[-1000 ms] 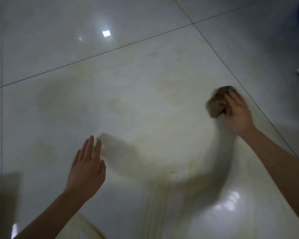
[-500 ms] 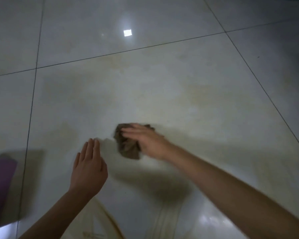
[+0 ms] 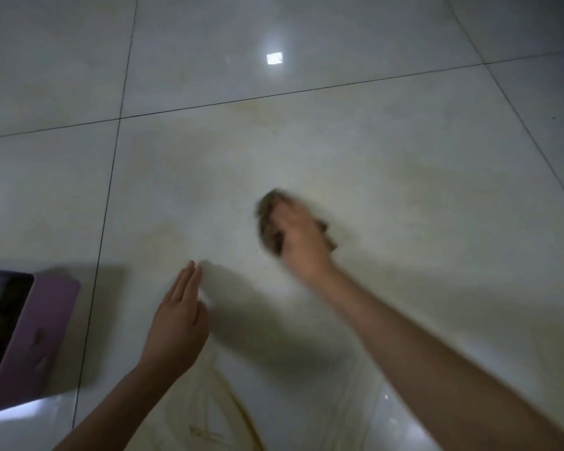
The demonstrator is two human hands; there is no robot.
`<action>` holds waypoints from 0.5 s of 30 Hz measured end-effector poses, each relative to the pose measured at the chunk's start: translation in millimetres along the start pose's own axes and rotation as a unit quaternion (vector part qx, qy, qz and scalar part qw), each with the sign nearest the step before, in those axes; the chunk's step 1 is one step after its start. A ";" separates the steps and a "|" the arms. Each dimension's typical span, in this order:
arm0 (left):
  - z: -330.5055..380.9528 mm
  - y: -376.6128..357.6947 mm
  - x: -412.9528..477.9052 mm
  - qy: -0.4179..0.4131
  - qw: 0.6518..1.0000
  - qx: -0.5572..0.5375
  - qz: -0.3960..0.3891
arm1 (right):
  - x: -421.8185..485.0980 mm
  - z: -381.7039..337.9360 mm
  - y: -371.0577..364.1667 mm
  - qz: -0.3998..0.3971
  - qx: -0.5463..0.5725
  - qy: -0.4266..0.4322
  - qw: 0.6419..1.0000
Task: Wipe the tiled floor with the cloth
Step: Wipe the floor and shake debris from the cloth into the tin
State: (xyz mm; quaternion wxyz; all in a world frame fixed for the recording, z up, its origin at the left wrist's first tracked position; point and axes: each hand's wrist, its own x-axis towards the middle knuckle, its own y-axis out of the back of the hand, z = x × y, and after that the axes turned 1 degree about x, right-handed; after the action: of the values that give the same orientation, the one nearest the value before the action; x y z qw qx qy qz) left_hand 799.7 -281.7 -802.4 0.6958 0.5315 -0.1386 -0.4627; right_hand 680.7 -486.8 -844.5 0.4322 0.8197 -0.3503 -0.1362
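**Clerk:** Item one, and where is it?
**Keeper:** Cloth [image 3: 268, 222], brown, wadded, blurred. It lies on the tiled floor [image 3: 404, 190], just right of centre on the large middle tile.

**Clerk:** Held by?
**Keeper:** Right hand [image 3: 299, 237], on top of the cloth with its fingers bent over the wad, gripping it and pressing it to the floor. Most of the cloth shows at the hand's 10 o'clock side, and a scrap shows at its 3 o'clock. The forearm runs off toward 5 o'clock.

**Clerk:** Second hand?
**Keeper:** Left hand [image 3: 176, 323], holding nothing, fingers straight and together, pointing to 12 o'clock. The cloth sits at its 1 o'clock, apart from it with bare tile between. I cannot tell whether the palm touches the floor.

**Clerk:** Floor condition?
**Keeper:** Glossy pale tile. Faint yellowish staining [image 3: 258, 107] spreads over the middle tile, around and beyond the cloth toward 12 o'clock. Dark grout lines [image 3: 111, 190] run at 9 o'clock and 12 o'clock of the cloth, and another runs at 3 o'clock.

**Clerk:** Sundries?
**Keeper:** A square light reflection [image 3: 274, 57] at 12 o'clock, far from the cloth. A purple case [image 3: 46, 333] with a dark screen [image 3: 0, 320] at 9 o'clock of the left hand, across the grout line, cut off by the frame edge
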 end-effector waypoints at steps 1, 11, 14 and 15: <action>-1.6 2.3 -4.1 0.009 1.000 -0.006 0.022 | -27.7 -30.5 -20.4 -0.021 0.029 0.034 0.999; -64.0 24.8 -54.2 0.109 0.992 0.062 0.001 | -47.9 -38.0 40.0 -0.067 0.234 -0.019 0.970; -85.1 24.3 -68.4 0.126 0.989 0.083 -0.001 | -28.7 21.4 85.4 0.018 0.035 -0.105 0.994; -90.4 24.0 -72.2 0.130 0.988 0.086 -0.005 | -32.0 33.7 83.8 0.025 0.012 -0.138 0.990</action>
State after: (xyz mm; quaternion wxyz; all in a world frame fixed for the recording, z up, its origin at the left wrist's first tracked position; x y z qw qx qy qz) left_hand 835.0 -169.1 -795.8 0.6574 0.6455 -0.0837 -0.3797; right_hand 601.8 -517.2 -799.5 0.3730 0.7895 -0.4286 -0.2323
